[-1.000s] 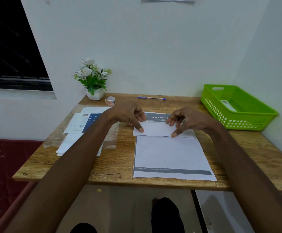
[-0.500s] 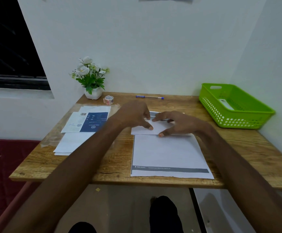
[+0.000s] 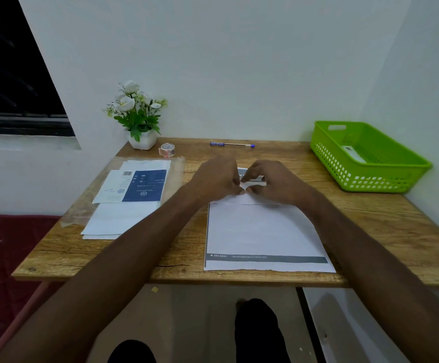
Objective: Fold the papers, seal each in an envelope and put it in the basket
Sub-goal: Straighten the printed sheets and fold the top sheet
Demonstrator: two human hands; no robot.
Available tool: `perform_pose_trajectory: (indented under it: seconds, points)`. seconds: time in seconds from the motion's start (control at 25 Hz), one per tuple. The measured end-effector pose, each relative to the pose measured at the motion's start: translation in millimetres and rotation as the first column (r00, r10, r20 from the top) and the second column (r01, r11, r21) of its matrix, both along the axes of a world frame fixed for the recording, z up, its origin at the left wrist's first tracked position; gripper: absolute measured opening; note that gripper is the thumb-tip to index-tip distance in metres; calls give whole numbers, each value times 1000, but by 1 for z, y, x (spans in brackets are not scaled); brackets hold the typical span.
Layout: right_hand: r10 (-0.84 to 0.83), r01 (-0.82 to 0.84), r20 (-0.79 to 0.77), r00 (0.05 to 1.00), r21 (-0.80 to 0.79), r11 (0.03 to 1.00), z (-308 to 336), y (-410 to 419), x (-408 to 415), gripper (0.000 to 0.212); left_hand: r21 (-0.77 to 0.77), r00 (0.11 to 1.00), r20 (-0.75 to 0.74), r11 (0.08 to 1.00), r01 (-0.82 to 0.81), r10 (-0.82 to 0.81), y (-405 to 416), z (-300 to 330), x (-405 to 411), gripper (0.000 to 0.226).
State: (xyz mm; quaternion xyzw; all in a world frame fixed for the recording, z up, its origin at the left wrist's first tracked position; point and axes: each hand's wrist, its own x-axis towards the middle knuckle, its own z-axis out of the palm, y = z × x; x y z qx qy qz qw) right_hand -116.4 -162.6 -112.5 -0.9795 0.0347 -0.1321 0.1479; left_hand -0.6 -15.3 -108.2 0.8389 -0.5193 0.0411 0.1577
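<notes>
A white printed paper [image 3: 260,231] lies on the wooden table [image 3: 370,226] in front of me, its far part folded over toward me. My left hand [image 3: 217,179] and my right hand [image 3: 276,182] meet at the middle of that folded flap. The thumb and curled fingers of each hand pinch the flap's edge, and the hands hide most of the flap. The green basket [image 3: 370,179] stands at the table's far right with a white envelope [image 3: 354,154] inside.
A pile of white sheets [image 3: 124,218] with a blue and white leaflet [image 3: 145,186] on top lies on clear plastic at the left. Behind it stand a flower pot [image 3: 141,138] and a tape roll [image 3: 167,149]. A blue pen [image 3: 232,145] lies near the wall.
Both hands slid inward along the folded flap from its two sides. They now touch at its middle with fingers curled on the edge.
</notes>
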Motion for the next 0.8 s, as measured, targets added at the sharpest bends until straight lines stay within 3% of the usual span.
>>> perform_pose_trajectory:
  seconds: [0.2, 0.32, 0.44, 0.6, 0.8]
  points:
    - [12, -18, -31, 999, -183, 983, 0, 10, 1, 33, 114, 997, 71, 993, -35, 27, 0, -2, -8, 22]
    - [-69, 50, -90, 994, -195, 979, 0, 8, 0, 30, 183, 986, 164, 982, -41, 11, -2, -6, -15, 38]
    - [-103, 72, -150, 983, -203, 977, 5, 5, -4, 31, 226, 958, 287, 972, -66, -1, -2, -7, -20, 17]
    - [-151, 115, -182, 972, -197, 974, 13, -7, -10, 28, 275, 905, 426, 953, -126, -3, -3, -13, -29, 29]
    - [-242, 200, -211, 947, -201, 959, 20, -21, -12, 22, 273, 891, 452, 946, -176, 35, -3, -13, -30, 27]
